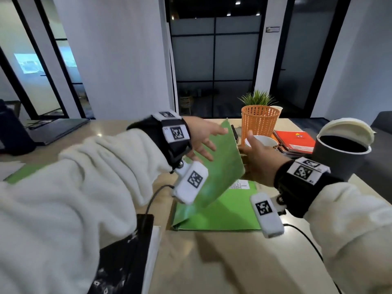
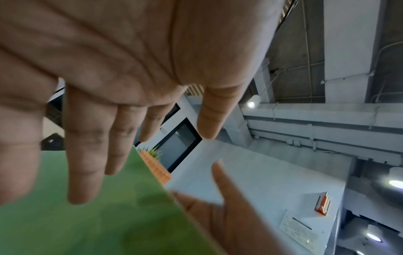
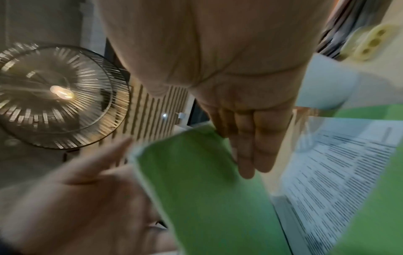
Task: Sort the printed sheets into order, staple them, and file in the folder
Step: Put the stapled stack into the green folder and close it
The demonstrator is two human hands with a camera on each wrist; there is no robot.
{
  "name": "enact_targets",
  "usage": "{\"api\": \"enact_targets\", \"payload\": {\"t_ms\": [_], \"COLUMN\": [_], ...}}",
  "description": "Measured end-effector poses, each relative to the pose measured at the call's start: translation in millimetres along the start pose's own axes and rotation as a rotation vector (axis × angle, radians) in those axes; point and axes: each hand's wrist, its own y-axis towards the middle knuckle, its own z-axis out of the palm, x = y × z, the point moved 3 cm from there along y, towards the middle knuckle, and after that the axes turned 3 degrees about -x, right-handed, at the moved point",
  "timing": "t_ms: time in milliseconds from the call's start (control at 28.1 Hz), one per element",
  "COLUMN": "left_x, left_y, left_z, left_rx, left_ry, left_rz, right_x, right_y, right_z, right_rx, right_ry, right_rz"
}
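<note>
- Two hands flank the green folder's raised cover (image 1: 220, 164): left hand (image 1: 203, 136) at its 9 o'clock, fingers straight and spread, touching the outer face; right hand (image 1: 257, 158) at 3 o'clock, fingers straight along the free edge.
- Printed sheets (image 3: 340, 172) lie inside the folder on the table (image 1: 222, 262).
- Orange basket (image 1: 259, 122) stands near at 12 o'clock.

White walls (image 1: 118, 60) flank dark glass partitions (image 1: 216, 58) in black frames. Ceiling spotlights (image 1: 237, 3) glow. The pale desk (image 1: 222, 262) fills the foreground; a dark sofa (image 1: 381, 124) stands at right.
</note>
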Motion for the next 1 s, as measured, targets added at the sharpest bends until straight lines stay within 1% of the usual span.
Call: {"api": "enact_targets", "payload": {"t_ms": [36, 71, 143, 178, 249, 356, 428, 463, 499, 606, 713, 784, 891, 998], "left_x": [6, 14, 31, 41, 55, 78, 92, 98, 106, 119, 124, 126, 132, 133], "left_y": [4, 8, 16, 21, 28, 35, 41, 44, 48, 53, 55, 51, 51, 48], "left_z": [12, 22, 37, 40, 41, 32, 29, 29, 28, 25, 19, 18, 21, 29], "left_rx": [0.020, 0.038, 0.057, 0.044, -0.014, -0.122, -0.166, -0.164, -0.191, -0.261, -0.278, -0.248, -0.184, -0.165], "left_ry": [-0.003, -0.001, -0.004, 0.008, 0.031, 0.288, 0.343, 0.365, 0.337, 0.249, 0.218, 0.270, 0.373, 0.301], "left_rz": [-0.010, -0.022, -0.062, -0.083, -0.138, -0.207, -0.239, -0.264, -0.295, -0.277, -0.284, -0.284, -0.290, -0.335], "right_x": [5, 6, 0, -7, -29, -59, -77, -85, -93, -104, -111, -114, -118, -116], "right_y": [-4, -6, -7, -6, -1, 1, 2, 3, 5, 13, 22, 23, 20, 11], "right_z": [0, -2, -12, -20, -38, -60, -69, -72, -73, -71, -69, -71, -78, -82], "right_rx": [0.015, 0.005, -0.053, -0.081, -0.122, -0.163, -0.196, -0.202, -0.199, -0.220, -0.224, -0.250, -0.294, -0.284], "right_ry": [0.016, -0.025, -0.184, -0.255, -0.363, -0.579, -0.704, -0.723, -0.717, -0.681, -0.618, -0.538, -0.539, -0.578], "right_rz": [0.004, -0.004, -0.005, 0.009, 0.085, 0.177, 0.240, 0.274, 0.299, 0.319, 0.334, 0.363, 0.383, 0.361]}}
